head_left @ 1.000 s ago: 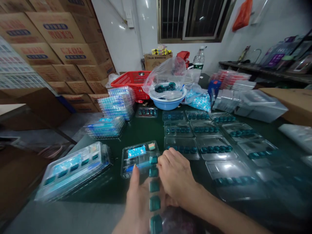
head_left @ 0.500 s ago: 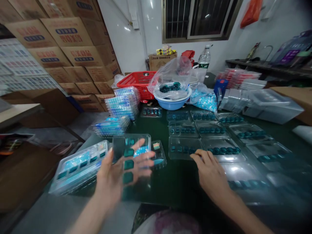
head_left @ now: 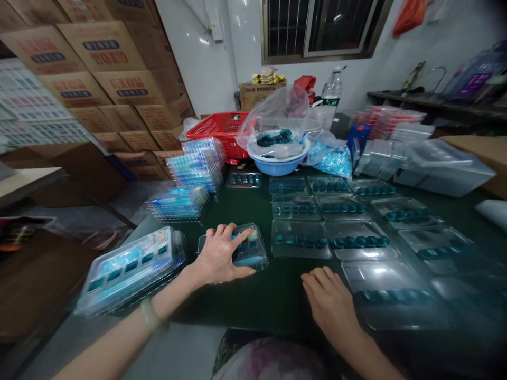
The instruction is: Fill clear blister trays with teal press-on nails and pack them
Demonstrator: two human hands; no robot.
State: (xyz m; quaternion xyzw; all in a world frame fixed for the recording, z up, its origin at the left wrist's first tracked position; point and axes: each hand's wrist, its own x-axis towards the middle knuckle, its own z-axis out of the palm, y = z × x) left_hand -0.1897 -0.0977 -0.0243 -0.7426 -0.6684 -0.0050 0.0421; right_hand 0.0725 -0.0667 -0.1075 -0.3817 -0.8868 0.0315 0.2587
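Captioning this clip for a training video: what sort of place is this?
Probably a small packing workshop: stacked brown cardboard cartons, and clear plastic blister trays laid out on a dark green table.

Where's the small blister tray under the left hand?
Head view: the small blister tray lies on the green table under the left hand, right of a larger blister pack, left of a filled clear tray.

A packing workshop — stacked cartons (head_left: 111, 89) (printed cardboard), clear blister trays (head_left: 299, 239).
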